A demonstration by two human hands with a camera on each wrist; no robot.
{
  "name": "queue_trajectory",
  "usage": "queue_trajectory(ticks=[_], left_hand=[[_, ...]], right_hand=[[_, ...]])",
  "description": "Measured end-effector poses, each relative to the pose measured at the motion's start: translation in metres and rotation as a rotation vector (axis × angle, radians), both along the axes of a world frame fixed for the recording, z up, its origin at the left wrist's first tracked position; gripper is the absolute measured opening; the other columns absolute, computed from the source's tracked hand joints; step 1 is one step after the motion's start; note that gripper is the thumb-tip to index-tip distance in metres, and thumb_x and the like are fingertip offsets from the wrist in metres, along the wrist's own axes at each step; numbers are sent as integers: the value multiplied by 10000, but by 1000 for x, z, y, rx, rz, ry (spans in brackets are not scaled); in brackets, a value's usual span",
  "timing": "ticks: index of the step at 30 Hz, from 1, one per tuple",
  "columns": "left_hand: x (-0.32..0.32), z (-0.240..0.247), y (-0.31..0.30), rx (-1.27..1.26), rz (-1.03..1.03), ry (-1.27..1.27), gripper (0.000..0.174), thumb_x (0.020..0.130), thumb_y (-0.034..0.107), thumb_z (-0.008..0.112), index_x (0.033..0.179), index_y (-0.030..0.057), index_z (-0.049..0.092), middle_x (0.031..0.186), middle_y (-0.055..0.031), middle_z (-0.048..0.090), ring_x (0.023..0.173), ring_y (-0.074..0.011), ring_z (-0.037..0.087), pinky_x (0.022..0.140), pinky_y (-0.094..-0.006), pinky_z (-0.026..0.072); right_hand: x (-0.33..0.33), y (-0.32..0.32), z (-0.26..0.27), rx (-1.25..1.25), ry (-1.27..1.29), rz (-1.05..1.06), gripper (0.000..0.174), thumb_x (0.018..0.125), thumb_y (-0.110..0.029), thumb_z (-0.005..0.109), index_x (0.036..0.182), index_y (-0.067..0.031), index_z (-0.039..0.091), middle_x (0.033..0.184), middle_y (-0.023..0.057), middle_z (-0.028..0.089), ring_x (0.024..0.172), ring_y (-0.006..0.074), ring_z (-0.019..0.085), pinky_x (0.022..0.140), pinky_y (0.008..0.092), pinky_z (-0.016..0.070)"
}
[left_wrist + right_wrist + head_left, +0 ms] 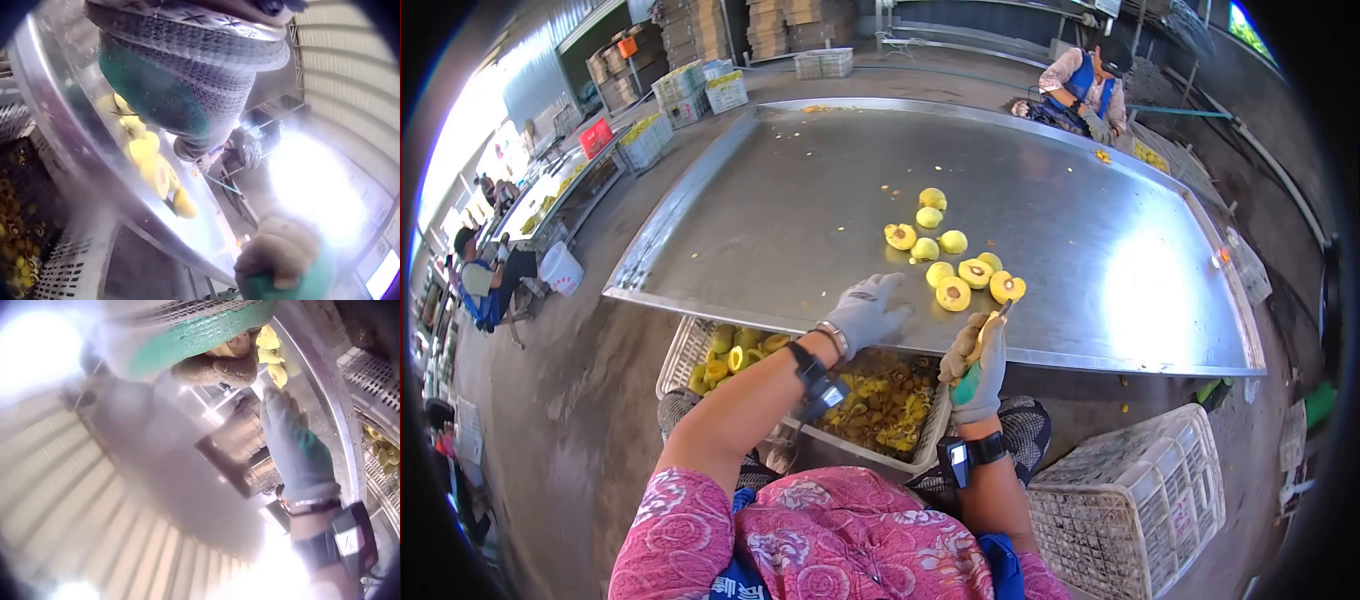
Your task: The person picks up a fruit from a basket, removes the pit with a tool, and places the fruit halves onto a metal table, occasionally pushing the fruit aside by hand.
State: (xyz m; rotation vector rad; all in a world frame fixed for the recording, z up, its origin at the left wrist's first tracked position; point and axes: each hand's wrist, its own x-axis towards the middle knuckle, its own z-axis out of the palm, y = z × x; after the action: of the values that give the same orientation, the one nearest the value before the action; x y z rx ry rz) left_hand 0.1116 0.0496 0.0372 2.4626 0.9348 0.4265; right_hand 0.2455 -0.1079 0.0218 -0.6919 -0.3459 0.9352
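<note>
My gloved left hand [867, 308] is over the near edge of the metal table [800, 220], its fingers stretched forward and holding nothing. My gloved right hand [978, 368] grips a small knife [1006, 308], its blade pointing up by the nearest fruit; the fingers hide most of the handle. Several yellow peaches lie in a cluster beyond my hands. Some are halves with brown centres facing up, such as one peach half [953, 294] and another peach half [1007, 287] by the blade. Others show rounded skin, like the farthest peach [932, 198]. The left wrist view shows the peaches [153, 169] beside my left hand.
Below the table edge stand a crate [685, 350] of peach halves and a crate [930, 445] of brown and yellow scraps. An upturned white crate [1090, 510] stands at my right. Another person [1085, 90] works at the far right corner; one more person [485, 280] sits at left.
</note>
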Motion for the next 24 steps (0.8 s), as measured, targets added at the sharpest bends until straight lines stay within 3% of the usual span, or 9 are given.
queue_trajectory(ticks=[4,8,14,17,20,24], left_hand=[[73,-11,9,-15,4,59,646,886,484,567,1362,60,462,1292,-201,554,1189,-360,555,1020,-421,441],[114,-16,12,49,-31,237,602,875,443,600,1322,58,481,1311,-205,531,1190,-362,552,992,-444,456],[109,-15,7,-212,-46,177,553,854,297,653,1317,59,466,1251,-199,565,1125,-368,588,938,-417,493],[93,-6,-1,-354,60,80,478,854,227,648,1270,61,479,1218,-168,586,1069,-346,615,927,-416,507],[72,-24,4,-1074,147,-629,402,872,163,609,1243,75,484,1206,-134,587,1032,-313,622,921,-455,515],[29,-31,-3,-1427,141,-1147,371,900,118,519,1269,78,509,1198,-134,591,1060,-300,605,924,-502,505]], right_hand=[[15,-5,-4,15,-9,42,391,1022,-503,430,1066,-130,539,665,-27,481,405,83,401,367,237,311],[23,-10,-8,1,-13,62,399,1027,-504,414,1067,-126,534,669,-29,469,411,76,390,378,230,306],[25,-9,-11,-22,-22,91,397,1034,-490,406,1079,-114,528,668,-21,464,416,73,379,389,222,304],[21,-8,-10,-71,-44,110,387,1036,-470,414,1079,-103,527,666,-10,475,408,75,374,377,224,293],[12,-9,-8,-136,-127,176,337,1038,-415,440,1072,-91,522,669,2,491,402,78,379,362,231,290],[-12,-3,-22,-230,-445,283,256,1028,-331,471,1069,-82,514,678,13,504,407,87,411,359,245,317]])
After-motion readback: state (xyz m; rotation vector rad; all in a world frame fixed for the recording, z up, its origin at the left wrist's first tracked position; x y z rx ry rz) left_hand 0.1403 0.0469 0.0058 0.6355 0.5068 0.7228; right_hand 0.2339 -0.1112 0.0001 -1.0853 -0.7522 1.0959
